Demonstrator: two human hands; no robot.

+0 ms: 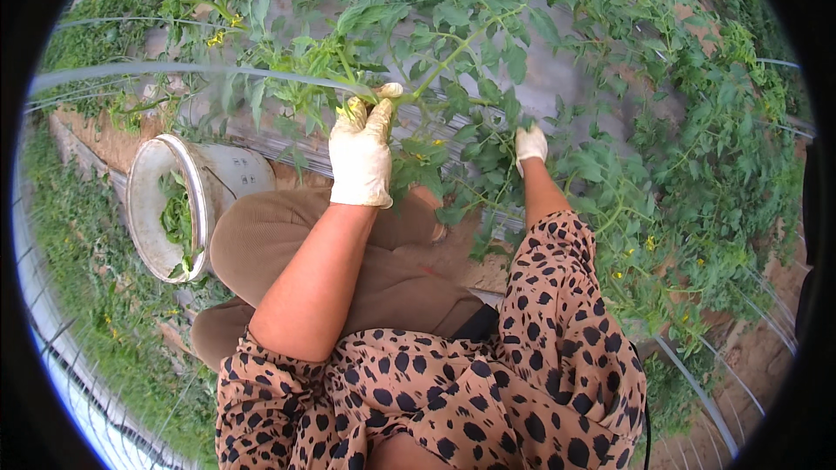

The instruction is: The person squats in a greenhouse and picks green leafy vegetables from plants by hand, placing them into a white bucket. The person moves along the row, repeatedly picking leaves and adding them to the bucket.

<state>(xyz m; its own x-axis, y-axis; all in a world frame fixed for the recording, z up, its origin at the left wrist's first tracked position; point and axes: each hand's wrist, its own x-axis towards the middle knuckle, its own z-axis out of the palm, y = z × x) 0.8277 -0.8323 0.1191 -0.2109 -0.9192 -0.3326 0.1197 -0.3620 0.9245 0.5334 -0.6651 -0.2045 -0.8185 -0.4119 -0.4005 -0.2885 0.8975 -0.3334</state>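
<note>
My left hand [361, 160], in a stained white glove, is raised in front of my knees with its fingers closed around a tomato plant's green stem [441, 68]. Yellow flowers and leaves stick out beside those fingers. A pale training string [228, 70] runs in from the left to the same fingers. Lower down and farther right, my gloved right hand [531, 145] reaches in among the tomato leaves [490, 156]. Its fingertips are partly hidden there, so what they hold is not visible.
A dirty white plastic bucket [199, 202] lies tilted left of my knee, with picked green shoots [175, 215] inside. Silvery plastic mulch film [555, 88] covers the bed. Dense tomato plants [705, 143] stand on the right, and more strings [699, 391] cross at lower right.
</note>
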